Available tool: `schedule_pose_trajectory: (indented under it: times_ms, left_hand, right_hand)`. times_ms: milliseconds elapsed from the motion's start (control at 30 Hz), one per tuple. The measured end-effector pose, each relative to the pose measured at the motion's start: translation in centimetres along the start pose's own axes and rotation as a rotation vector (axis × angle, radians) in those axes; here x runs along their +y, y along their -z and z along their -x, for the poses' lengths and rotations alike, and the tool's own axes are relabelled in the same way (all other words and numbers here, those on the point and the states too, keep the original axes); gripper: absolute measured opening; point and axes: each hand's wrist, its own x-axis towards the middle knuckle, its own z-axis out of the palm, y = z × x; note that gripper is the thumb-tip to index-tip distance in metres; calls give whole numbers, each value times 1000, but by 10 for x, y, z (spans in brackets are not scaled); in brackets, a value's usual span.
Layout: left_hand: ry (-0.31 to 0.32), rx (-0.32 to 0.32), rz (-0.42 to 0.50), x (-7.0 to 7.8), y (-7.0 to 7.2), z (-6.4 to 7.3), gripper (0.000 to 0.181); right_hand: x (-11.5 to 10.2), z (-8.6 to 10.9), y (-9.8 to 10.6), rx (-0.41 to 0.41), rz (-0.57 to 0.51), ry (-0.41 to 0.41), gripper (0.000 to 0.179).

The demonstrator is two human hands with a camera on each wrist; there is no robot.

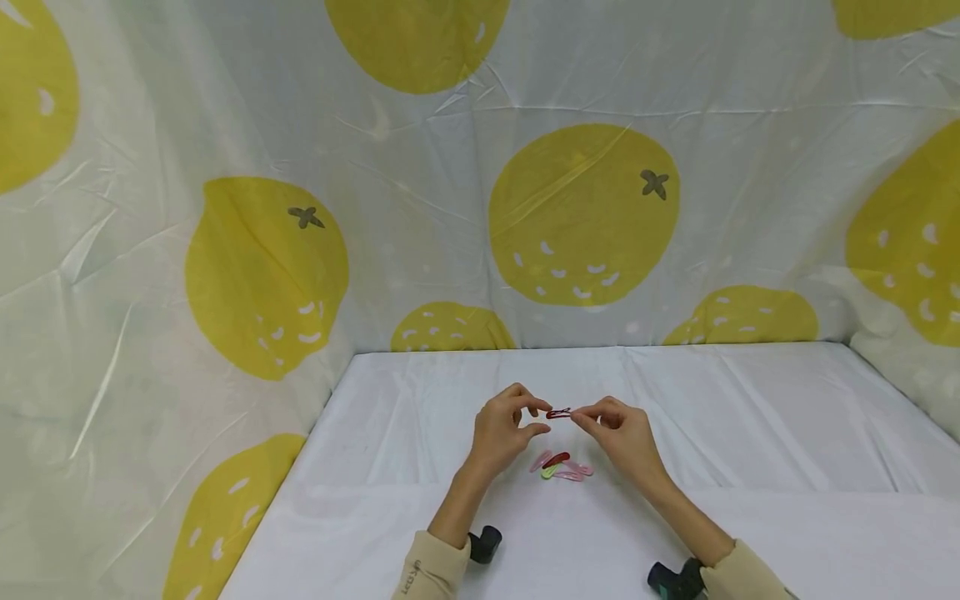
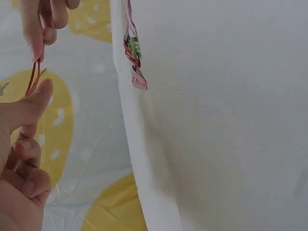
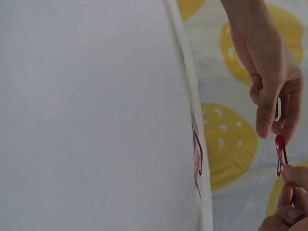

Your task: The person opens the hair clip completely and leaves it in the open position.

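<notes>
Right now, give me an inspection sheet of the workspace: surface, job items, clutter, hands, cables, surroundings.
Surface: white cloth-covered table, lightly creased.
Job items: slim, glossy dark red hair clip, held above the table; loose cluster of elongated pink, red and yellow-green hair clips lying on the cloth below it.
Clutter: nothing seen beyond the cluster.
Right hand: pinches one end of the dark red clip.
Left hand: fingers at the clip's other end, thumb apart from it; contact unclear.
Cables: nothing seen.
Surroundings: white hanging sheet printed with large yellow lemons, behind and to both sides; black rounded device at the left wrist, similar one at the right.
</notes>
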Motion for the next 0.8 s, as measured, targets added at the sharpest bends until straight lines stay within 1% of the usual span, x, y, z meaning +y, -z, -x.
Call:
schedule_pose_trajectory:
  times_ms: [67, 133, 267, 367, 433, 500, 600, 667, 800]
  left_hand:
    - [-72, 36, -51, 0, -2, -1, 25]
    - [-120, 64, -88, 1, -4, -2, 24]
    - [-170, 114, -112, 0, -6, -6, 21]
    - [-196, 136, -109, -1, -6, -7, 22]
    - [-205, 135, -107, -1, -6, -9, 21]
    - [-201, 128, -101, -3, -6, -10, 19]
    - [-156, 112, -48, -4, -6, -12, 16]
    - [-111, 101, 12, -5, -5, -13, 15]
    - [-14, 65, 169, -6, -4, -16, 13]
  right_hand:
    - [-2, -2, 0, -13, -23, -61, 15]
    - [-4, -3, 1, -25, -38, -122, 18]
    - [-4, -6, 1, -41, -47, -214, 23]
    - [-5, -9, 0, -46, -37, -243, 25]
    - [-5, -10, 0, -46, -33, -249, 26]
    - [-6, -11, 0, -48, -37, -240, 26]
    - [-4, -13, 0, -61, -44, -193, 24]
    - [-2, -14, 1, -73, -42, -143, 22]
    - [2, -18, 2, -75, -14, -45, 19]
